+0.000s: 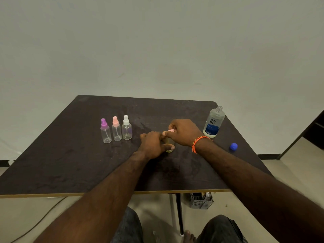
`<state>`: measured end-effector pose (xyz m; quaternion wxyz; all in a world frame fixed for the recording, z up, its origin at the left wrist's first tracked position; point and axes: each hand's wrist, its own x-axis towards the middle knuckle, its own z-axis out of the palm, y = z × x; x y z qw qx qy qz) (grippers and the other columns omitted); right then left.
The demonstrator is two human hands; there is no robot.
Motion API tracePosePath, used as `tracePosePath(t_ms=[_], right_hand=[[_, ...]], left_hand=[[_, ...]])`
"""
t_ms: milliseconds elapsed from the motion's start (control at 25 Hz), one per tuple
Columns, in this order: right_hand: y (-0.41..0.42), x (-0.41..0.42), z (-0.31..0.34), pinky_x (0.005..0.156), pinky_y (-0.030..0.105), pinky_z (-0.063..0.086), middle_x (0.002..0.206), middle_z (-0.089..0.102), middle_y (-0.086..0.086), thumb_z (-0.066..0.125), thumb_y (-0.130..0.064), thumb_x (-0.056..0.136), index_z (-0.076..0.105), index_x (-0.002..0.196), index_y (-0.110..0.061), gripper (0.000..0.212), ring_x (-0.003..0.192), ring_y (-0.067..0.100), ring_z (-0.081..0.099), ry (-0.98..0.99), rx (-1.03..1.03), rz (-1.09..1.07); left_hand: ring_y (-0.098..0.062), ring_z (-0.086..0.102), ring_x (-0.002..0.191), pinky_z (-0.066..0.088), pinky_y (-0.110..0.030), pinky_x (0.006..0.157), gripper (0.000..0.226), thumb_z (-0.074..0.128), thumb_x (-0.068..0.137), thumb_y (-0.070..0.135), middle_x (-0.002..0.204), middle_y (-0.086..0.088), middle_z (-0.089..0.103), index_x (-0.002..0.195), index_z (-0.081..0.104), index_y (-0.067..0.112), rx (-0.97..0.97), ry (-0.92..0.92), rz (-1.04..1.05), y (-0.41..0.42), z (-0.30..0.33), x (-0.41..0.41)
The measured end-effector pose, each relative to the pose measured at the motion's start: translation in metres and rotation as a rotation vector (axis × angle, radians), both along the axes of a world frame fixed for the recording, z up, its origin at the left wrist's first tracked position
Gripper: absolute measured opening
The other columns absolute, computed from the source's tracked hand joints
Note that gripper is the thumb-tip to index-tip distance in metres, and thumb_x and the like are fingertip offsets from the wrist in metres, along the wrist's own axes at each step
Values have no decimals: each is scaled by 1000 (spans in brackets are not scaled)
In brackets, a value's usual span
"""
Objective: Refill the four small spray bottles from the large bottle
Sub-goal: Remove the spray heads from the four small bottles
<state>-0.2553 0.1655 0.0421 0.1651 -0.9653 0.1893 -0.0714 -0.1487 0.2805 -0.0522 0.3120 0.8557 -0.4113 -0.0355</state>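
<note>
hands meet near the middle of the dark worktop [73, 155]. left hand [152, 144] wraps its grip round the body of the fourth small spray bottle [169, 149], standing on the worktop; right hand [184, 131] pinches its pale pink spray cap [171, 131] from above. whether the cap is going on or coming off can't be told. the little bottle looks light, thin-walled plastic, likely to squash or tip if squeezed hard, so hold low on the body and turn at the cap collar. right of them lies a loose blue cap [233, 146]. farther left stand three more small bottles in a row, capped purple [105, 131], pink [116, 128] and white [126, 128], seemingly empty. farther right stands the large bottle [213, 122], uncapped, smooth and heavier; best gripped mid-body.
</note>
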Motion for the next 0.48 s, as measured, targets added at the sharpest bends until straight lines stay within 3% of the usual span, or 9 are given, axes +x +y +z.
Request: tracePosePath(t_ms=[120,240,360,480], right_hand=[[-2,1,-1,87,38,55,109,69,4,62,-22,92,69,110,-15,20,97,19,62,26,-2,56],[-2,-1,2,91,38,54,116,69,4,61,-6,86,68,117,-17,33,107,22,63,70,14,111],[-1,-2,0,96,37,52,130,62,5,69,-18,86,56,133,-16,49,116,24,59,54,39,107],[-2,3,-6,87,37,54,111,65,2,67,-39,90,60,115,-19,32,98,19,61,-2,-13,-4]], left_hand=[[-9,64,98,29,-40,90,38,76,84,61,92,14,73,107,74,31,-11,1,-12,-1,-1,0],[-11,66,102,28,-41,93,40,77,84,60,95,12,76,113,74,32,-36,17,-13,0,-2,0],[-10,66,104,29,-42,95,35,78,85,56,96,14,77,112,75,35,-37,21,-18,1,-1,-1],[-10,66,102,30,-42,94,34,78,84,58,95,13,76,106,75,32,-21,9,-3,1,-1,-1]])
